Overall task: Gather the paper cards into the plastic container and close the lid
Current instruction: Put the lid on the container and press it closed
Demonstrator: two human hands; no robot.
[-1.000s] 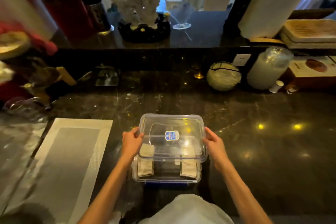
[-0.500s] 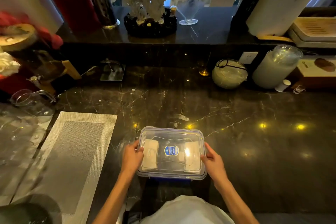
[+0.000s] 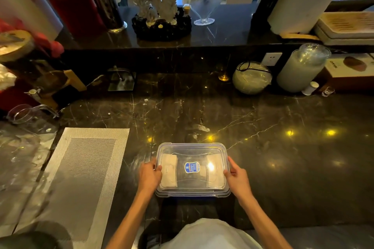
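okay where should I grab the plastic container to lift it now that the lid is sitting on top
Probably by its two short ends, under the lid rim, one hand from each side, where the left hand and right hand already rest. The plastic container looks too wide for one hand.

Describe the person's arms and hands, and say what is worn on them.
Both forearms are bare, no sleeves in view. The left hand and right hand wear no gloves, rings, watch or bracelet that I can see. A white garment shows at the bottom edge.

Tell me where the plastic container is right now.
In the head view, the plastic container sits low and centre on the dark marble counter, right of the woven placemat, between the left hand and right hand.
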